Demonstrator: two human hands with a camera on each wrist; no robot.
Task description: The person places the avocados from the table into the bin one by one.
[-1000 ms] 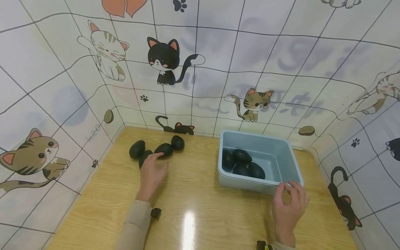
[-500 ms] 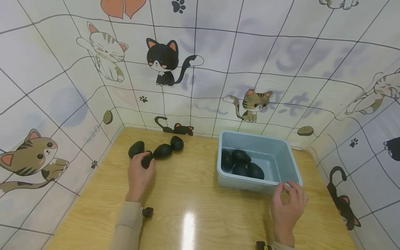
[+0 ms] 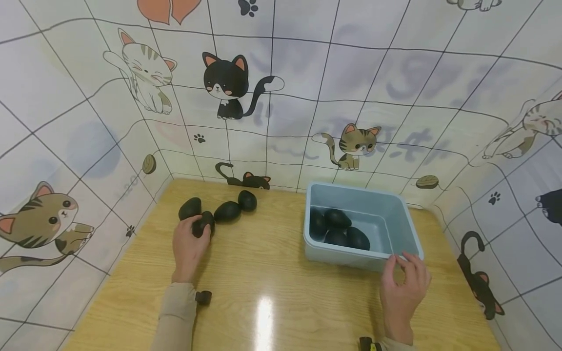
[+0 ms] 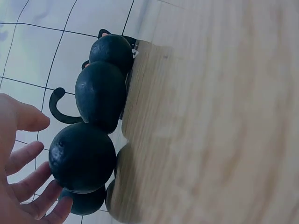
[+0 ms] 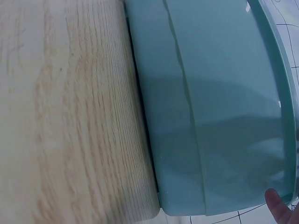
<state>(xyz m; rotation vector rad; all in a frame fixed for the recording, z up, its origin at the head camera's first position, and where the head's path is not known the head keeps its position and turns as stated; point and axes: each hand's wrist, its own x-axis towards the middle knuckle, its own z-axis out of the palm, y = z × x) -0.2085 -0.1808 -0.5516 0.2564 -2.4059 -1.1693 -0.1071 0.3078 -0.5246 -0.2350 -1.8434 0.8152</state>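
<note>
A cat-print wall (image 3: 298, 87) stands behind the wooden table (image 3: 254, 268). On the table's right part sits a blue box (image 3: 342, 256), four avocados (image 3: 337, 219) grouped in its left half. The right hand (image 3: 403, 295) pinches the box's near rim by the right corner, its grip narrow. The left hand (image 3: 188, 246) is at the nearest avocado (image 3: 204, 224) of four on the table's left part; its grip is wide, fingers beside that one, thumb apart from it.
</note>
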